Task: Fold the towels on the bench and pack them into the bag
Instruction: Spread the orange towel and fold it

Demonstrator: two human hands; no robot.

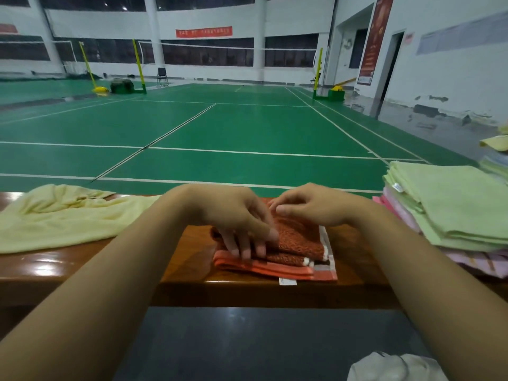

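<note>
The orange towel [286,246] is lying folded on the bench [189,270]. The left hand [236,215] is pressing it with spread fingers; the right hand [308,204] seems to be pinching its far edge. Soft and light, it probably lifts best gripped across the stacked layers.

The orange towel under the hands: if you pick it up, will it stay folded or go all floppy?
The orange towel looks soft and thick, so it would probably sag and unfold unless supported underneath. It is unlikely to slide by itself: the left hand presses it flat on the glossy bench. Cloth cannot roll or break.
</note>
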